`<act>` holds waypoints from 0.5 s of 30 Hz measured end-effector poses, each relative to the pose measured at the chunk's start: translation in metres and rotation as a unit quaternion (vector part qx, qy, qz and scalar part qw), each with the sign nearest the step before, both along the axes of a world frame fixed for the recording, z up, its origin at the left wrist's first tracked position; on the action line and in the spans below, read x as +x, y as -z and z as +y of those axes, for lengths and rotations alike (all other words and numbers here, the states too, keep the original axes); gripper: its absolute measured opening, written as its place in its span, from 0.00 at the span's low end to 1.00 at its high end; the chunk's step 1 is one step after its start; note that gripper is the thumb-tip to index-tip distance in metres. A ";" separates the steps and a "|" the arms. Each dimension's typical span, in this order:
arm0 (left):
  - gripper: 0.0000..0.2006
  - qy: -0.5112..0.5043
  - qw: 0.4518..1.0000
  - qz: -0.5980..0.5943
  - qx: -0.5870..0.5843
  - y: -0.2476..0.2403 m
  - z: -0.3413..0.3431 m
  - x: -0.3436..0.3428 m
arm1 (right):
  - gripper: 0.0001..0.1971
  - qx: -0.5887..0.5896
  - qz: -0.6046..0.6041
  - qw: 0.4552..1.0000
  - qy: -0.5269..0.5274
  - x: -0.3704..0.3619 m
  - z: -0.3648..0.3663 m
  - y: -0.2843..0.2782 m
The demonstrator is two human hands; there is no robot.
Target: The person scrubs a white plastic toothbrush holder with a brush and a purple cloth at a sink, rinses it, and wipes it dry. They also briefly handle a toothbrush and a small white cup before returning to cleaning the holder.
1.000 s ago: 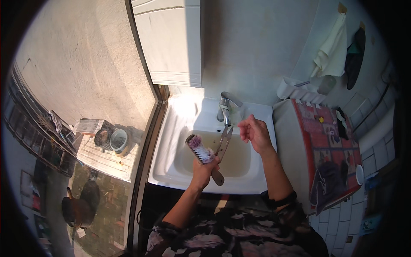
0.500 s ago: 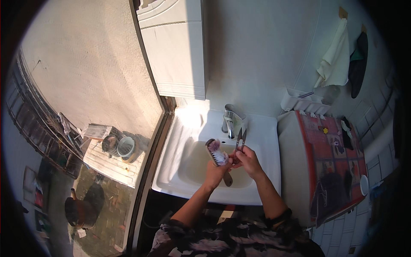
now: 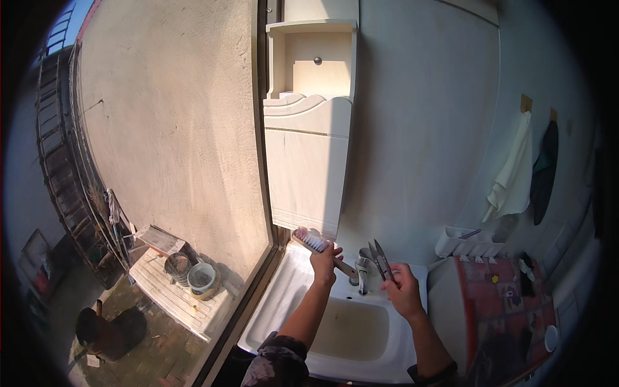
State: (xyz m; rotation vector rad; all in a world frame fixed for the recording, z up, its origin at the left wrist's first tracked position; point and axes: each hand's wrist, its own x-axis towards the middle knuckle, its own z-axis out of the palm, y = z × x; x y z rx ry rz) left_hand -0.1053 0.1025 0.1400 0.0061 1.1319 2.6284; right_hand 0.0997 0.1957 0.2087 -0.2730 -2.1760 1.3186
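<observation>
My left hand [image 3: 324, 267] is closed round a scrub brush [image 3: 312, 242], raised over the far left part of the sink. Its white and pinkish bristles face up, and its handle slants down toward the tap. Held upright in my closed right hand [image 3: 404, 290] is a pair of thread snips [image 3: 380, 259], blades pointing up, just right of the tap. The chrome tap [image 3: 362, 280] stands at the back of the white sink [image 3: 274, 309]. Cloudy water [image 3: 351, 326] lies in the basin below my hands.
A cream cabinet [image 3: 303, 177] hangs above the sink's left side. To the right stand a white caddy [image 3: 467, 242] and a red patterned cover [image 3: 500, 290] on a boxy unit. A white towel [image 3: 512, 171] hangs on the wall. Left, beyond a dark frame, a ledge [image 3: 161, 284] holds containers.
Both hands have moved forward, up from over the basin, and apart from each other. The brush went left and the snips right. The view has tilted up, showing more of the cabinet.
</observation>
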 end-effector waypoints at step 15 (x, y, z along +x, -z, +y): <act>0.12 0.178 0.961 0.100 -0.185 0.018 -0.111 0.069 | 0.05 0.569 0.247 0.757 0.204 -0.213 -0.041 -0.343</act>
